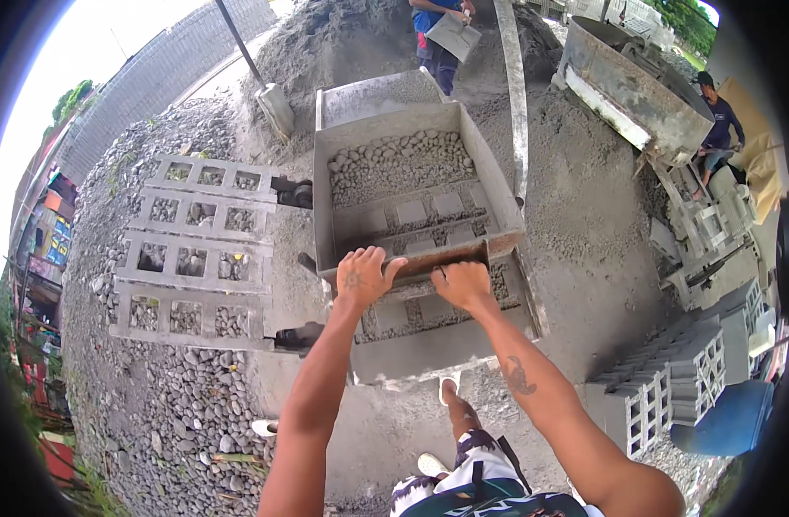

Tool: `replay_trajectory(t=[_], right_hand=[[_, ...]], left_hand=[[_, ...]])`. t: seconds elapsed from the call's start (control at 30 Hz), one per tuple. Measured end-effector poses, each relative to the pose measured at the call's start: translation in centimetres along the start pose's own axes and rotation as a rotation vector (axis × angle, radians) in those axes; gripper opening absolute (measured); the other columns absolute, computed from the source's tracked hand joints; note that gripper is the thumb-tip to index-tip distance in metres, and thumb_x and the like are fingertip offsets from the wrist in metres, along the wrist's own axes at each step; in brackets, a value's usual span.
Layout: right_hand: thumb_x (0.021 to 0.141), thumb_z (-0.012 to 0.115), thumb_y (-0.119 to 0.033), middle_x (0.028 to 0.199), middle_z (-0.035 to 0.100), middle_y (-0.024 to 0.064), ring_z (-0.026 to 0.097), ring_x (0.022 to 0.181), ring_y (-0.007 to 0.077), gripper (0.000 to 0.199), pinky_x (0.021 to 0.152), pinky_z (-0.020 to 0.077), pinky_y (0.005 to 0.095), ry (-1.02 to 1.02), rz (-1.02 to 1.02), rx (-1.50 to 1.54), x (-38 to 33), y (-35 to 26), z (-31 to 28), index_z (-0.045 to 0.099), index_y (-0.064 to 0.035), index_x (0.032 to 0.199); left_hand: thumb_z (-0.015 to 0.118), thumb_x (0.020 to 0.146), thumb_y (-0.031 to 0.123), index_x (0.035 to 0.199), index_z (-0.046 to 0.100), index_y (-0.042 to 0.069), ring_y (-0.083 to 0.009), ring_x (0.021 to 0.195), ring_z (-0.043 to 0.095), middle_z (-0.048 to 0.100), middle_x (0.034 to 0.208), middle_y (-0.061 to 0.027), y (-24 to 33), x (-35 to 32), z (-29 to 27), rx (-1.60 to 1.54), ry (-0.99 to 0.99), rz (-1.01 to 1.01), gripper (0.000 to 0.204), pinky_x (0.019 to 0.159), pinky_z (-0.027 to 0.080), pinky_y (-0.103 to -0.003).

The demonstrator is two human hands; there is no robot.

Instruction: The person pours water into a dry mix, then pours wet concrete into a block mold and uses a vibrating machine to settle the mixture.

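In front of me a grey metal box (491, 168) with raised walls holds gravel (403, 162) heaped toward its far side. My left hand (361, 274) is closed over the box's near rim, with the fingers inside it and the thumb to the right. On the same rim, further right, my right hand (465, 283) is clenched, its fingers partly hidden under the knuckles. Beneath the box lies a block mould (429, 308) with gravel between its flat rectangular cores. A smooth metal plate (420, 349) spans its near side.
Hollow concrete blocks (196, 231) lie in rows at left on loose stones (200, 409). More blocks (670, 388) are stacked at right beside a blue barrel (723, 420). A rusty mixer drum (640, 95) stands far right. One person (437, 39) stands ahead, another (720, 125) at far right.
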State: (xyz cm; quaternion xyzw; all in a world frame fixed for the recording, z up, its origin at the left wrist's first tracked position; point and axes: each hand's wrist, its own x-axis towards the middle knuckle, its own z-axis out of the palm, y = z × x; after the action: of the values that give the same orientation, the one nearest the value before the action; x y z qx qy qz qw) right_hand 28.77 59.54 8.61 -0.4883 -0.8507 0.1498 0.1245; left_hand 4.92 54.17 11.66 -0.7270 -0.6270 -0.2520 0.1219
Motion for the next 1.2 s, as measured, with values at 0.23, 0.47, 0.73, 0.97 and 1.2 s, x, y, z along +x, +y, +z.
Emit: replay_trajectory(t=[0.23, 0.47, 0.73, 0.97, 1.2], right_hand=[[0.085, 0.062, -0.041, 0.077, 0.076, 0.0199, 0.077, 0.073, 0.0364, 0.038, 0.074, 0.0624, 0.0492, -0.02, 0.13, -0.096, -24.8, -2.9, -1.1, 0.083, -0.0093, 0.089], [0.095, 0.055, -0.044, 0.079, 0.075, 0.0202, 0.074, 0.078, 0.0397, 0.044, 0.078, 0.0568, 0.0518, 0.013, 0.1, -0.034, -16.6, -2.2, -0.4, 0.081, -0.0093, 0.088], [0.078, 0.075, -0.032, 0.078, 0.077, 0.0097, 0.073, 0.069, 0.0287, 0.023, 0.08, 0.0578, 0.0407, 0.449, -0.044, -0.016, -17.1, -1.8, 1.7, 0.081, -0.0127, 0.088], [0.076, 0.072, -0.023, 0.067, 0.07, 0.0052, 0.064, 0.056, 0.0244, 0.011, 0.061, 0.0486, 0.0365, 0.698, -0.248, -0.038, 7.3, 1.8, 3.9, 0.075, -0.0148, 0.07], [0.093, 0.056, -0.033, 0.065, 0.071, 0.017, 0.067, 0.06, 0.0367, 0.041, 0.076, 0.0542, 0.0487, 0.417, -0.122, -0.065, 25.2, 3.7, 3.8, 0.077, -0.0073, 0.068]], left_hand=[[0.082, 0.086, 0.052, 0.066, 0.052, 0.016, -0.0188, 0.06, 0.055, 0.052, 0.064, -0.0006, 14.9, -18.4, -8.7, 0.035, 0.112, 0.017, 0.051, 0.057, 0.04, -0.036], [0.081, 0.09, 0.044, 0.079, 0.063, 0.009, -0.0252, 0.082, 0.06, 0.06, 0.079, -0.0034, 11.9, -12.6, -6.8, -0.046, 0.084, -0.16, 0.04, 0.088, 0.042, -0.045], [0.079, 0.092, 0.043, 0.113, 0.076, 0.02, -0.0238, 0.129, 0.055, 0.071, 0.119, 0.0046, 12.8, -14.0, -4.9, 0.005, 0.128, -0.231, 0.031, 0.12, 0.025, -0.051], [0.074, 0.095, 0.044, 0.133, 0.071, 0.018, -0.0289, 0.136, 0.052, 0.069, 0.136, 0.0022, -0.7, 3.4, 5.6, 0.04, 0.193, -0.201, 0.046, 0.115, 0.029, -0.05], [0.071, 0.097, 0.043, 0.093, 0.07, 0.01, -0.0283, 0.094, 0.063, 0.07, 0.093, -0.005, -10.7, 17.5, 10.5, 0.097, 0.213, -0.142, 0.033, 0.091, 0.044, -0.044]])
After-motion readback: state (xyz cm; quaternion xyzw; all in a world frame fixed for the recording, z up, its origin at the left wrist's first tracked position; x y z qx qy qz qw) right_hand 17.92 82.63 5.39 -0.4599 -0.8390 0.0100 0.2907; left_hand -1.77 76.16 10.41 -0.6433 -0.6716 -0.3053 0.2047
